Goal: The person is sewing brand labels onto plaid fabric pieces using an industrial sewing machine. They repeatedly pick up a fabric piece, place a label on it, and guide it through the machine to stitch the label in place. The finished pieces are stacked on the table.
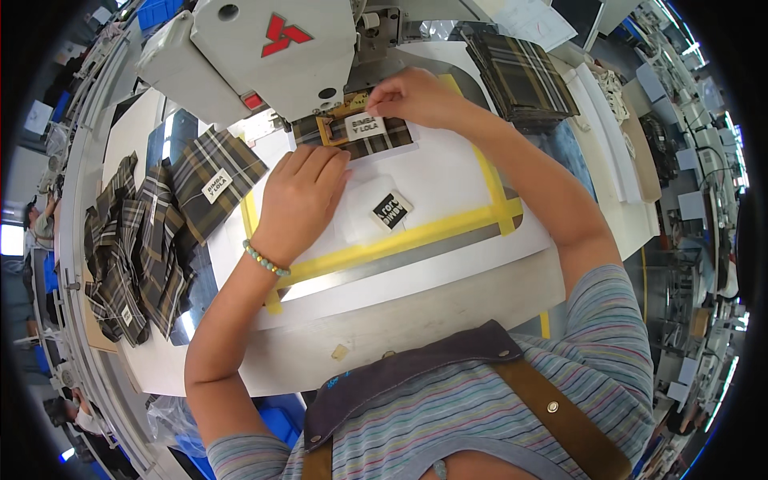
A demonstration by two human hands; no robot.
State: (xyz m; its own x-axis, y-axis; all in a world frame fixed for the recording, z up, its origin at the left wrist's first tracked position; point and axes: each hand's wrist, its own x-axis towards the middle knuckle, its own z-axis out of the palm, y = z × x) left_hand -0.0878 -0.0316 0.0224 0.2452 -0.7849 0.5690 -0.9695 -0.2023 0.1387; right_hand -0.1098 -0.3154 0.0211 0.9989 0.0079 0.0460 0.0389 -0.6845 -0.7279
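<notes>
Under the sewing machine head (pixel 276 60) lies a piece of brown plaid fabric (pixel 390 142), with a small brass-coloured frame (pixel 326 130) over it. My right hand (pixel 420 98) reaches in from the right, its thumb and fingertips pinched at the upper edge of a white label (pixel 366 126) with dark print. That label rests against the fabric beside the frame. At the near left edge of the fabric is my left hand (pixel 302 198), palm down, fingers laid out and holding nothing. A small stack of labels (pixel 390 211), dark face up, sits on the white sheet between my forearms.
Yellow tape (pixel 392 244) borders the white work surface (pixel 456 180). Labelled plaid pieces (pixel 220 178) lie heaped at the left, overhanging the table. A neat stack of plaid pieces (pixel 524 76) stands at the back right. The machine body fills the back left.
</notes>
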